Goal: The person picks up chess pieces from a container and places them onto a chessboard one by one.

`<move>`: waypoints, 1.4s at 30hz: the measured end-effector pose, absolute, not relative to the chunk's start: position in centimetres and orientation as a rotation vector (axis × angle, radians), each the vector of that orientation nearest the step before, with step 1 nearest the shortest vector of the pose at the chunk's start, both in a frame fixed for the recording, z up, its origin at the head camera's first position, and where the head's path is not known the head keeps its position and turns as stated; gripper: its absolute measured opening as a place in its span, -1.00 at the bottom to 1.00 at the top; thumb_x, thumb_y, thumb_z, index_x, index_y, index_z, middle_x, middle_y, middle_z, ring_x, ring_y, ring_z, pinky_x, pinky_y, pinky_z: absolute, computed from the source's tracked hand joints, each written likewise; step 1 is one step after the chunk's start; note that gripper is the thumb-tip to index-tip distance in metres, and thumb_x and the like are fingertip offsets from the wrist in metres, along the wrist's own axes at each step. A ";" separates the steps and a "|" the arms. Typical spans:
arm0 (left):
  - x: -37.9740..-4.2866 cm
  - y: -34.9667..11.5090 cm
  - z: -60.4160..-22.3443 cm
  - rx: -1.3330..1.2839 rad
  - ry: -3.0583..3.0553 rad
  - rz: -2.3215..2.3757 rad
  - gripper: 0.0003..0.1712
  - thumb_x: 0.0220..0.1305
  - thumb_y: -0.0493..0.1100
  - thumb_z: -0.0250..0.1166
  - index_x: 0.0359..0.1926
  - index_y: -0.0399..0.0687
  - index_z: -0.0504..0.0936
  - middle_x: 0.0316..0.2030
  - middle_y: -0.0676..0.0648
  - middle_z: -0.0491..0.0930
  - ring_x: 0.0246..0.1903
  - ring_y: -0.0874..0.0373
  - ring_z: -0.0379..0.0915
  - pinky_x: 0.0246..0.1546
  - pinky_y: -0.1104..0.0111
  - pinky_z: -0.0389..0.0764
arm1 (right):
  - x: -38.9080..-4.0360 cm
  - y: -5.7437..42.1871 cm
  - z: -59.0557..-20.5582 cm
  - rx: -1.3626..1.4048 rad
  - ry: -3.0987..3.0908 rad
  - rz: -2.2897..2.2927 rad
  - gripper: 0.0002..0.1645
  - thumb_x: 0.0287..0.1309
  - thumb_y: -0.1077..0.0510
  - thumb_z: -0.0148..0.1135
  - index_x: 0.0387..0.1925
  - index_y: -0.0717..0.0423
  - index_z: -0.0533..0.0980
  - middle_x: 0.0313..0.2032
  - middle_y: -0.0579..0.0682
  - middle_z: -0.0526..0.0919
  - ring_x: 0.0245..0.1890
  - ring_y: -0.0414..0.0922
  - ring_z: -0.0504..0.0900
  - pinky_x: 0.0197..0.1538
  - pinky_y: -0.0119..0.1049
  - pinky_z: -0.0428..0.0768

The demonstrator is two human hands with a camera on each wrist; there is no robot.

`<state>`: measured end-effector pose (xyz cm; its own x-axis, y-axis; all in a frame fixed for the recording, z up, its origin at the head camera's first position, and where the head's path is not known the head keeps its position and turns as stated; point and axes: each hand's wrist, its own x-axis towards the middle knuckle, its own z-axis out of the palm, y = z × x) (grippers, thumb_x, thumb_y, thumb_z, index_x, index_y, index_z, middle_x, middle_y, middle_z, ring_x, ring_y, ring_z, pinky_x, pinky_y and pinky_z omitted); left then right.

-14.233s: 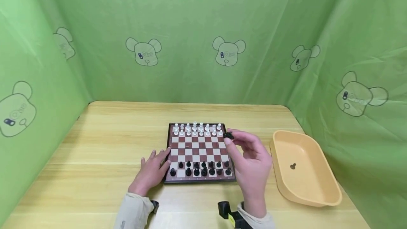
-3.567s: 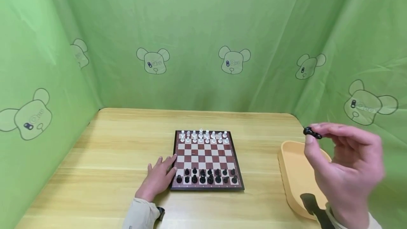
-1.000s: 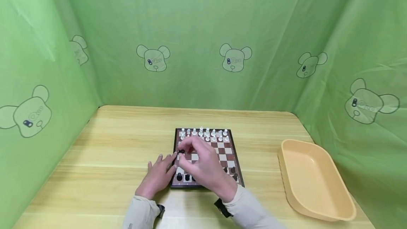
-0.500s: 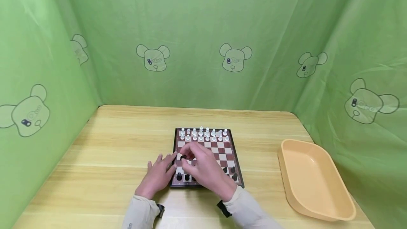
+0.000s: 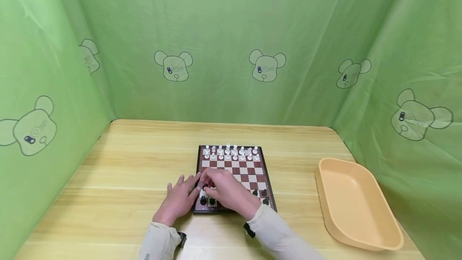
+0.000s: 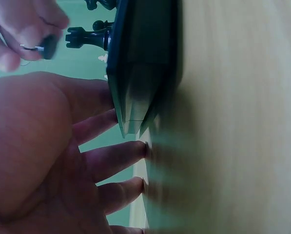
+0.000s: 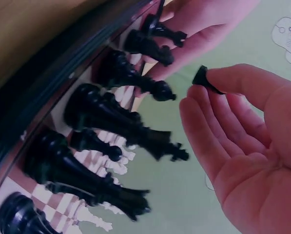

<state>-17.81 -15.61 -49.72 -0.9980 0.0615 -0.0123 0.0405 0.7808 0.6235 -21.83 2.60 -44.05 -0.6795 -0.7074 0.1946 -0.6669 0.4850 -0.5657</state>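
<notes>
My right hand (image 5: 229, 189) pinches a black pawn (image 5: 205, 187) between thumb and fingertips, low over the near left part of the chessboard (image 5: 272, 202). In the right wrist view the flared base of this pawn (image 7: 202, 76) shows, while the fingers cover the rest. My left hand (image 5: 177, 202) has its fingers spread, thumb and forefinger at the board's left edge and the other fingertips on the table. A black rook (image 6: 89, 38) stands at that near left corner, with a black knight (image 5: 212, 202) beside it. The right hand hides several black pieces in the head view.
White pieces (image 5: 228, 151) stand in two rows along the board's far side. A shallow orange tray (image 5: 325, 204) sits on the wooden table (image 5: 144, 143) at the right. Green cloth walls (image 5: 223, 99) with bear-head drawings enclose the back and sides.
The right hand has come from over the tray to the board's left side with the pawn, and lowered toward the near rows. The left hand stays at the board's edge.
</notes>
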 end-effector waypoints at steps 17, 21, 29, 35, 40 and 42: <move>-17.6 -15.6 -49.5 0.098 2.921 1.053 -0.45 0.60 0.01 0.08 0.51 0.08 0.40 0.42 -0.35 0.38 0.48 -0.49 0.04 0.35 -0.55 -0.23 | -23.0 1.7 -45.6 -1.260 2.659 -0.723 -0.73 0.21 0.32 0.45 -0.06 0.15 0.64 -0.12 -0.02 0.78 -0.13 -0.20 0.74 -0.03 -0.50 0.68; -17.6 -15.6 -49.5 0.097 2.918 1.052 -0.46 0.60 0.00 0.09 0.51 0.09 0.40 0.42 -0.35 0.38 0.48 -0.49 0.03 0.35 -0.55 -0.23 | -23.1 1.5 -45.8 -1.239 2.651 -0.717 -0.73 0.20 0.33 0.44 -0.05 0.15 0.65 -0.14 -0.02 0.78 -0.15 -0.21 0.74 -0.04 -0.50 0.68; -17.6 -15.7 -49.6 0.099 2.919 1.053 -0.47 0.61 0.02 0.08 0.50 0.10 0.42 0.43 -0.36 0.36 0.48 -0.50 0.03 0.36 -0.55 -0.24 | -23.3 1.3 -45.8 -1.226 2.637 -0.736 -0.71 0.18 0.35 0.45 -0.06 0.13 0.65 -0.16 -0.04 0.77 -0.16 -0.23 0.72 -0.03 -0.48 0.68; -17.6 -15.7 -49.5 0.098 2.919 1.049 -0.47 0.61 0.01 0.08 0.50 0.08 0.42 0.43 -0.36 0.36 0.48 -0.49 0.04 0.36 -0.54 -0.23 | -23.4 1.3 -45.9 -1.212 2.626 -0.734 -0.73 0.17 0.35 0.46 -0.09 0.12 0.65 -0.19 -0.05 0.77 -0.18 -0.23 0.72 -0.05 -0.48 0.68; -17.6 -15.7 -49.5 0.094 2.920 1.049 -0.47 0.61 0.02 0.08 0.49 0.07 0.43 0.43 -0.36 0.36 0.48 -0.49 0.04 0.36 -0.54 -0.23 | -23.4 1.2 -46.0 -1.203 2.623 -0.733 -0.73 0.16 0.36 0.45 -0.10 0.11 0.66 -0.19 -0.05 0.78 -0.18 -0.22 0.73 -0.06 -0.48 0.68; -17.6 -15.7 -49.6 0.094 2.921 1.049 -0.47 0.61 0.02 0.08 0.49 0.07 0.43 0.43 -0.36 0.37 0.48 -0.49 0.04 0.36 -0.54 -0.22 | -23.4 1.2 -46.1 -1.199 2.622 -0.735 -0.73 0.16 0.36 0.45 -0.10 0.11 0.66 -0.19 -0.05 0.78 -0.19 -0.23 0.72 -0.06 -0.48 0.68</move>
